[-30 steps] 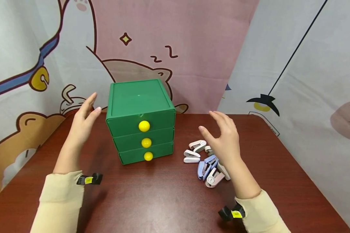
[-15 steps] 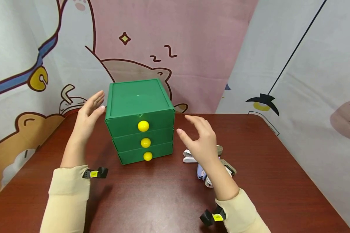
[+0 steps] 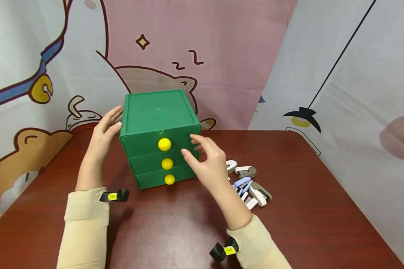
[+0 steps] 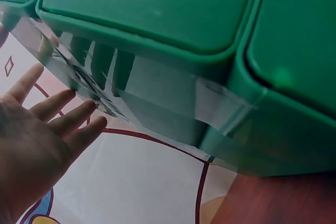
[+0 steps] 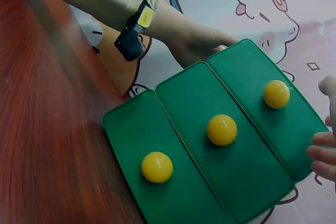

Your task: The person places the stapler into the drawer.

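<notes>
A green three-drawer box point(image 3: 158, 112) stands on the table with its drawers closed. Each drawer front carries a round yellow knob, the top one point(image 3: 164, 144) being the highest. My left hand point(image 3: 102, 138) is at the box's left side, fingers extended; in the left wrist view its fingertips point(image 4: 94, 121) lie close to the clear side wall, and contact is hard to tell. My right hand point(image 3: 208, 160) hovers before the right part of the drawer fronts, thumb and fingers apart, holding nothing. In the right wrist view, the right hand point(image 5: 325, 153) shows beside the top drawer point(image 5: 252, 72).
Several small staplers point(image 3: 258, 194) in white, blue, pink and grey-brown lie in a pile right of the box, partly behind my right hand. The dark red table point(image 3: 306, 186) ends at a cartoon-printed curtain point(image 3: 235, 67).
My right hand has travelled left, from over the staplers to the front of the box. My left hand has shifted slightly right, up to the box's side. The box stays in place.
</notes>
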### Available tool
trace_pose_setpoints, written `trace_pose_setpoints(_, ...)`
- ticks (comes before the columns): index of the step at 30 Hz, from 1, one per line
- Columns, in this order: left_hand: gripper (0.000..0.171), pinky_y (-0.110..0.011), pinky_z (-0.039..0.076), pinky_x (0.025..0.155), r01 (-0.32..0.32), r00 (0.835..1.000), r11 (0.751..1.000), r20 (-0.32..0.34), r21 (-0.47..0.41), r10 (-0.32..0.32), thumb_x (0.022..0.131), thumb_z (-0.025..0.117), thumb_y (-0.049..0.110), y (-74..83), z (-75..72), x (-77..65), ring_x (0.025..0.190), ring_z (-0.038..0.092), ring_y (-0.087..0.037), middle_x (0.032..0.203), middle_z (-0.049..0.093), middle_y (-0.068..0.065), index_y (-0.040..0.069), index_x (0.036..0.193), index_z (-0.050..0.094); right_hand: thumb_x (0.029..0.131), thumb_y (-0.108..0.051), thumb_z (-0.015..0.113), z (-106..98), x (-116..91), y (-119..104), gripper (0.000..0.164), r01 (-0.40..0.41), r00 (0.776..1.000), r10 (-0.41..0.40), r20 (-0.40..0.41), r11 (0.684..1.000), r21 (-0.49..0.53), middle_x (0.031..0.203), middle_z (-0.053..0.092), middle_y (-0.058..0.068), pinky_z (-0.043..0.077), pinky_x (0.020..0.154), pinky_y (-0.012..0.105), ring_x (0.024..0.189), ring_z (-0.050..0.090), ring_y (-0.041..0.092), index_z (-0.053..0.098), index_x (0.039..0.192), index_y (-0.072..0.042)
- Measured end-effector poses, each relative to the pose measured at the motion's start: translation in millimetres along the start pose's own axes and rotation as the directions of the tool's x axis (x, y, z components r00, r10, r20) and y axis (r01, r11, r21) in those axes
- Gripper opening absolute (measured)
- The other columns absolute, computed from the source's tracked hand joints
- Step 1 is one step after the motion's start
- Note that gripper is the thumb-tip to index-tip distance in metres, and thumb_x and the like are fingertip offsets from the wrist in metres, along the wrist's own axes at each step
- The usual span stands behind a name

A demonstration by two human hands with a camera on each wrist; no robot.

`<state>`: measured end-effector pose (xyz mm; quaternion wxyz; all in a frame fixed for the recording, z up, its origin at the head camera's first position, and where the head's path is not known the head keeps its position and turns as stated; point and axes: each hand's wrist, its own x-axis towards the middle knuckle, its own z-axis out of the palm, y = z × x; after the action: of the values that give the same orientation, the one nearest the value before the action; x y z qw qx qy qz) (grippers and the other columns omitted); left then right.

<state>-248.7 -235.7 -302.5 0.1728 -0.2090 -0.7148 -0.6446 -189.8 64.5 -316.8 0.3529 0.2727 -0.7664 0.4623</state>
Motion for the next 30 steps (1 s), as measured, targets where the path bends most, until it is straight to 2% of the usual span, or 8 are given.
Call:
trace_pose_setpoints(4,0.048,-0.021,0.041,0.088,0.000,1.000,1.000,0.007,-0.018,0.000,0.099,0.050,0.014,-1.0,-1.0,0.0,0.126,0.043,-0.020,0.149,0.035,-0.017,0.006,0.145,0.041,0.084,-0.020,0.075,13.2,0.8,-0.2,0.037,-0.013,1.000,0.013,0.009,1.000,0.015,0.097,0.066,0.007,0.051,0.075,0.028,0.080,0.061,0.016,0.066,0.116,-0.004)
trace_pose_setpoints(9,0.048,-0.022,0.041,0.088,0.011,1.000,1.000,0.018,-0.010,-0.011,0.099,0.050,0.016,-1.3,-2.1,0.1,0.126,0.043,-0.019,0.149,0.035,-0.016,0.007,0.145,0.042,0.084,-0.020,0.075,27.6,0.3,1.4,0.037,-0.029,0.999,0.028,0.022,0.999,0.037,0.096,0.066,0.007,0.050,0.076,0.026,0.080,0.061,0.016,0.065,0.116,-0.004)
trace_pose_setpoints(19,0.047,-0.023,0.041,0.089,0.049,0.999,0.999,0.015,0.000,-0.049,0.099,0.049,0.017,-2.3,-0.7,-1.9,0.117,0.050,-0.013,0.149,0.034,-0.016,0.007,0.144,0.043,0.080,-0.019,0.079,46.9,-1.4,-0.2,0.039,-0.045,0.999,0.043,0.032,0.998,0.053,0.087,0.065,0.005,0.050,0.068,0.025,0.072,0.061,0.015,0.064,0.113,-0.005)
trace_pose_setpoints(24,0.047,-0.021,0.045,0.085,0.033,0.999,0.997,0.020,-0.070,-0.032,0.099,0.048,0.016,-2.4,2.7,-0.8,0.106,0.057,-0.011,0.148,0.034,-0.018,0.004,0.144,0.042,0.080,-0.017,0.079,54.9,0.0,-2.4,0.039,-0.048,0.999,0.047,0.019,0.996,0.078,0.084,0.065,0.004,0.049,0.067,0.022,0.070,0.060,0.013,0.062,0.112,-0.006)
trace_pose_setpoints(30,0.046,-0.021,0.047,0.082,0.027,1.000,0.990,0.009,-0.139,-0.026,0.099,0.048,0.013,-3.0,4.5,-0.5,0.105,0.057,-0.013,0.147,0.034,-0.019,0.002,0.143,0.042,0.082,-0.014,0.077,59.8,1.0,-2.6,0.033,-0.040,0.999,0.038,0.015,0.994,0.104,0.085,0.064,0.003,0.049,0.066,0.019,0.070,0.059,0.010,0.061,0.109,-0.004)
